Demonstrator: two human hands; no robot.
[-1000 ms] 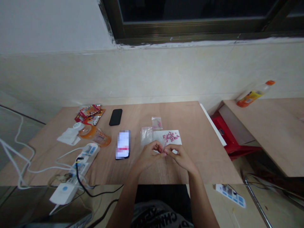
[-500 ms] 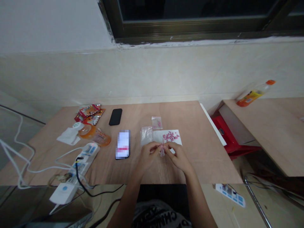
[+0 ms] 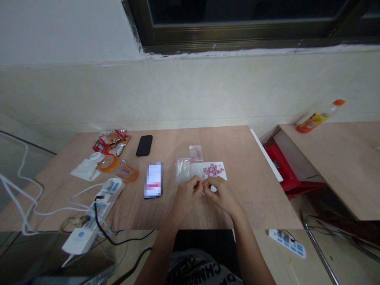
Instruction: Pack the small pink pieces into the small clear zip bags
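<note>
My left hand and my right hand meet at the fingertips over the table's middle, just below a white sheet of paper. They pinch something small between them, apparently a little clear plastic bag, mostly hidden by my fingers. A heap of small pink beads lies on the paper, just beyond my fingers. Left of the paper is a clear plastic bag, and behind it a small clear bag with pink beads.
A lit phone with a blurred screen and a black phone lie left of the paper. Further left are a power strip, an orange-tinted plastic container and snack wrappers. The wooden table's right edge is close by.
My fingertips have closed in around the little bag, which showed hanging between my hands half a second ago and is now nearly covered. The beads and bags on the table have not moved.
</note>
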